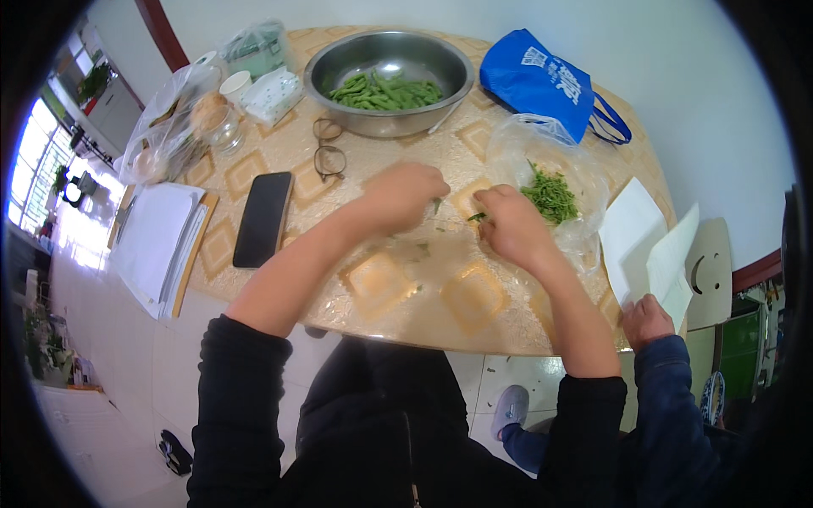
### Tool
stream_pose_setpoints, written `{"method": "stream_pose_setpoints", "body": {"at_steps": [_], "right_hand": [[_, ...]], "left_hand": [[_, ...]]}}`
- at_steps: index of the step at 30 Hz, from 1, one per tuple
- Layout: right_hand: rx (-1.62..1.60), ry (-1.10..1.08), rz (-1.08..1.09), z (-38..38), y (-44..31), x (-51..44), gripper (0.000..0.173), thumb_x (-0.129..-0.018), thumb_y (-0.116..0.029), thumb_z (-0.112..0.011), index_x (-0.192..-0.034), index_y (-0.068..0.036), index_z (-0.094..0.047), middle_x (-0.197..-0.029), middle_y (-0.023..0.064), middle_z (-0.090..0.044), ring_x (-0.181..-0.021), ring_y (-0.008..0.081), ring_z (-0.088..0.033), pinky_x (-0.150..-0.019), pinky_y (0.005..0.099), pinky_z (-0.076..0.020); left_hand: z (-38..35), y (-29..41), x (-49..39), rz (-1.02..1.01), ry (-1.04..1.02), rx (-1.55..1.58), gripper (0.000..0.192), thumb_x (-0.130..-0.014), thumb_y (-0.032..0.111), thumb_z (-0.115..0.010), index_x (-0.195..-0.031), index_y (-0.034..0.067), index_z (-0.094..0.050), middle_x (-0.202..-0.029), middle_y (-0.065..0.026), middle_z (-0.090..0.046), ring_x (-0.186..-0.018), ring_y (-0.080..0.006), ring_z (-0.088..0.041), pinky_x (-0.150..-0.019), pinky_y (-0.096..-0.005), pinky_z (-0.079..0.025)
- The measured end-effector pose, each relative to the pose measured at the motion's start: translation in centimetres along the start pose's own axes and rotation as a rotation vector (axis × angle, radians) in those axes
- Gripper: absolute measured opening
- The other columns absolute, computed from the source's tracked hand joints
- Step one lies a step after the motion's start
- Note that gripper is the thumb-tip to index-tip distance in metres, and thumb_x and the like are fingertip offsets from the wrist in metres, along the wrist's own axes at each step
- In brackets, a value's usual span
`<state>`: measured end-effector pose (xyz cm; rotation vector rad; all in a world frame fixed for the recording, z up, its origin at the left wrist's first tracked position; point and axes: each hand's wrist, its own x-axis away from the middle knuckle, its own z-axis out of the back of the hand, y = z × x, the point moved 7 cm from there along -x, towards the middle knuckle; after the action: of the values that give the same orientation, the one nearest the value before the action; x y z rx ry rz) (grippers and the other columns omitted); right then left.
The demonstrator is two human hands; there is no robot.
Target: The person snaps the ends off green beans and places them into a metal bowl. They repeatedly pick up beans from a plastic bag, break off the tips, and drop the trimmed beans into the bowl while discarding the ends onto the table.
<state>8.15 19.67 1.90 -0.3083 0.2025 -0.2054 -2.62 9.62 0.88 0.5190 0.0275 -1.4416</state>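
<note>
My left hand (pixel 403 193), slightly blurred, is over the middle of the table with its fingertips pinched on a small green bean piece (pixel 437 204). To its right, my right hand (pixel 516 222) grips a darker green bean piece (pixel 476 217) that pokes out between thumb and fingers. Beside the right hand, a heap of thin green bean trimmings (pixel 551 195) lies on a clear plastic bag (pixel 587 222). Whole green beans (pixel 387 93) fill the bottom of a steel basin (pixel 387 122) beyond my hands. Small green scraps (pixel 422 247) dot the tablecloth below them.
Eyeglasses (pixel 329 162), a smartphone (pixel 263 219) and a clipboard with papers (pixel 159 244) lie to the left. Behind them are a tissue pack (pixel 273 95), a glass (pixel 227 134) and plastic bags. A blue bag (pixel 540 82) sits at back right. Another person's hand (pixel 646 320) holds papers (pixel 635 235).
</note>
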Motion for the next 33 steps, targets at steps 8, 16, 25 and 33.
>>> {"method": "stream_pose_setpoints", "body": {"at_steps": [8, 16, 25, 33], "right_hand": [[-0.350, -0.157, 0.112, -2.7, -5.2, -0.3, 0.037, -0.072, -0.003, -0.067, -0.109, 0.000, -0.062, -0.097, 0.0169, -0.059, -0.085, 0.0293, -0.060, -0.077, 0.0368, -0.0497], [-0.145, -0.220, 0.124, -2.7, -8.6, 1.7, 0.037, -0.067, -0.011, -0.077, -0.097, 0.001, -0.060, -0.096, 0.0189, -0.056, -0.095, 0.0367, -0.056, -0.083, 0.0415, -0.0472], [-0.122, -0.179, -0.104, -2.2, -6.4, 2.0, 0.055, -0.065, -0.013, -0.081, -0.114, 0.001, -0.059, -0.102, 0.0178, -0.057, -0.094, 0.0328, -0.058, -0.083, 0.0372, -0.0478], [-0.157, -0.181, 0.106, -3.4, -9.9, 0.7, 0.038, -0.064, -0.019, -0.080, -0.087, 0.001, -0.058, -0.091, 0.0217, -0.057, -0.095, 0.0376, -0.056, -0.081, 0.0418, -0.0470]], "left_hand": [[2.3, 1.3, 6.9, 0.067, -0.106, 0.205, 0.033, -0.071, 0.005, -0.066, -0.104, 0.002, -0.062, -0.099, -0.0134, -0.058, -0.097, -0.0344, -0.055, -0.086, -0.0399, -0.046], [1.7, 1.2, 10.2, 0.150, 0.026, 0.139, 0.020, -0.073, 0.003, -0.060, -0.092, 0.002, -0.059, -0.091, -0.0158, -0.061, -0.093, -0.0355, -0.056, -0.079, -0.0433, -0.046], [2.2, -1.6, 9.7, 0.406, 0.135, 0.396, 0.020, -0.077, 0.000, -0.058, -0.097, 0.001, -0.059, -0.084, -0.0110, -0.062, -0.078, -0.0243, -0.061, -0.071, -0.0339, -0.049], [1.9, 0.0, 12.7, 0.482, 0.124, 0.605, 0.023, -0.084, -0.002, -0.055, -0.107, 0.001, -0.058, -0.087, -0.0034, -0.059, -0.075, -0.0092, -0.056, -0.069, -0.0263, -0.050]]}}
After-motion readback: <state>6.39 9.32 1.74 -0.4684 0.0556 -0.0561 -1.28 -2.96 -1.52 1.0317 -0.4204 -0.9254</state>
